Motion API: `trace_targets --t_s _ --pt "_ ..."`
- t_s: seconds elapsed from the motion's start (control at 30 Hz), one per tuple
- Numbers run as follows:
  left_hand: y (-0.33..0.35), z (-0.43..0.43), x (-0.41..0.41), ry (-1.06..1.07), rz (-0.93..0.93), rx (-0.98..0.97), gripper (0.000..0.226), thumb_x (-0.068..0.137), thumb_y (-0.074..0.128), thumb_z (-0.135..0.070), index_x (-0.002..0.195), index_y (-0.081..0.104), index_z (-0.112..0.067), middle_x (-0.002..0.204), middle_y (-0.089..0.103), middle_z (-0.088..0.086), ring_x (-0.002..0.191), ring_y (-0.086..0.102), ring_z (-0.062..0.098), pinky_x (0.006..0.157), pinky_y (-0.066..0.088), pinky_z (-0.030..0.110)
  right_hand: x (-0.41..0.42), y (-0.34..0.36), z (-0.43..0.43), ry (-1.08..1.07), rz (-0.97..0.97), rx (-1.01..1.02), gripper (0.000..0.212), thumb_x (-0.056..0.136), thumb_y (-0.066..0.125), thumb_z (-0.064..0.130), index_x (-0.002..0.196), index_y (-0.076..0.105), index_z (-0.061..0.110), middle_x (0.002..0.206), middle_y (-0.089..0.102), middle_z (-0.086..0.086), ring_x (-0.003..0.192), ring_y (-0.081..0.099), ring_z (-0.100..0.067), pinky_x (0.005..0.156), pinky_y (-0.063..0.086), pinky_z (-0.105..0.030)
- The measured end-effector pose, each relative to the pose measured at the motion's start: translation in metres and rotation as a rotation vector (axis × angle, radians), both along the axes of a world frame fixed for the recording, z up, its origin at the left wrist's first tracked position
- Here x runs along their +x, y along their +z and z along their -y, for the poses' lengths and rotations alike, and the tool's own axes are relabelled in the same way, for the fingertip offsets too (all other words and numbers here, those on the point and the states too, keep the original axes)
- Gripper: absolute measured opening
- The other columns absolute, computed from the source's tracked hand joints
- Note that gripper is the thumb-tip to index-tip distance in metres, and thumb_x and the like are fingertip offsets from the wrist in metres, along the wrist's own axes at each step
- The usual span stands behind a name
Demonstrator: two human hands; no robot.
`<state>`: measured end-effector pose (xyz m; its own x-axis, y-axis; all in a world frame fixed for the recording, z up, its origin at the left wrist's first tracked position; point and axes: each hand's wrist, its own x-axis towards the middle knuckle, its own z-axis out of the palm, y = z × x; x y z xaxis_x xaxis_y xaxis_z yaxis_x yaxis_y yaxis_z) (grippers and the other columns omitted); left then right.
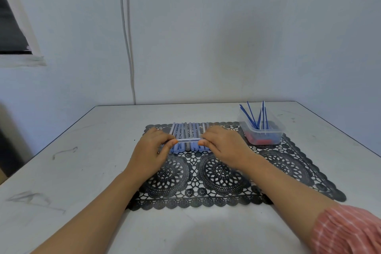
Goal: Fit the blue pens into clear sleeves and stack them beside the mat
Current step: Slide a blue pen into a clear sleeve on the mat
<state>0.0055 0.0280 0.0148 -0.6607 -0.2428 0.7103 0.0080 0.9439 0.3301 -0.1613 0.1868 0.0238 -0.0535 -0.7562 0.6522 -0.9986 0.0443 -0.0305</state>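
A black lace mat (pixel 222 173) lies on the white table (pixel 82 171). A row of several sleeved pens (pixel 188 130) lies side by side at the mat's far edge. Above that row, one clear sleeve with a blue pen inside (pixel 188 140) is held level between both hands. My left hand (pixel 153 150) pinches its left end and my right hand (pixel 222 146) pinches its right end. Several thin blue pens (pixel 255 115) stand in a clear plastic tub (pixel 266 132) on the mat's far right corner.
Red and dark small parts lie in the bottom of the tub. The table's far edge meets a white wall with a cable running down it. Bare table surface lies left and right of the mat. A striped pink sleeve (pixel 348 231) covers my right upper arm.
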Motion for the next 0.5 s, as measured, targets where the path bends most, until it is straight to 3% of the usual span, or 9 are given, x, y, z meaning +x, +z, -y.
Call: trace_targets --t_s 0.13,0.2,0.33,0.5 --pt "0.0009 0.0008 0.0003 -0.005 -0.004 0.008 0.037 0.089 0.044 -0.044 0.09 0.07 -0.018 0.072 0.053 -0.02 0.074 0.045 0.005 0.066 0.035 0.015 0.0047 0.0033 -0.0016 -0.063 0.073 -0.02 0.048 0.091 0.028 0.052 0.1 0.06 0.018 0.085 0.061 0.005 0.071 0.05 -0.009 0.055 0.045 -0.028" --pt "0.0011 0.0008 0.0002 -0.005 -0.011 0.019 0.037 0.089 0.044 -0.045 0.09 0.07 -0.019 0.072 0.052 -0.022 0.074 0.046 0.004 0.066 0.035 0.014 0.0071 0.0054 -0.0013 -0.055 0.035 -0.11 0.041 0.092 0.034 0.05 0.093 0.059 0.018 0.079 0.059 0.005 0.064 0.051 -0.01 0.049 0.045 -0.026" --pt "0.0003 0.0007 -0.0005 -0.014 -0.01 -0.004 0.035 0.09 0.046 -0.043 0.09 0.071 -0.018 0.072 0.051 -0.023 0.073 0.043 0.003 0.066 0.034 0.012 0.0077 0.0007 0.003 -0.042 -0.011 -0.194 0.047 0.096 0.031 0.044 0.078 0.062 0.014 0.071 0.058 0.003 0.058 0.051 -0.012 0.041 0.046 -0.028" --pt "0.0007 0.0013 0.0005 0.005 -0.015 0.01 0.036 0.089 0.045 -0.043 0.089 0.07 -0.017 0.072 0.053 -0.018 0.074 0.044 0.006 0.067 0.035 0.014 0.0086 0.0032 0.001 -0.049 0.06 -0.154 0.04 0.09 0.039 0.053 0.091 0.061 0.019 0.076 0.053 0.015 0.064 0.046 -0.002 0.05 0.043 -0.021"
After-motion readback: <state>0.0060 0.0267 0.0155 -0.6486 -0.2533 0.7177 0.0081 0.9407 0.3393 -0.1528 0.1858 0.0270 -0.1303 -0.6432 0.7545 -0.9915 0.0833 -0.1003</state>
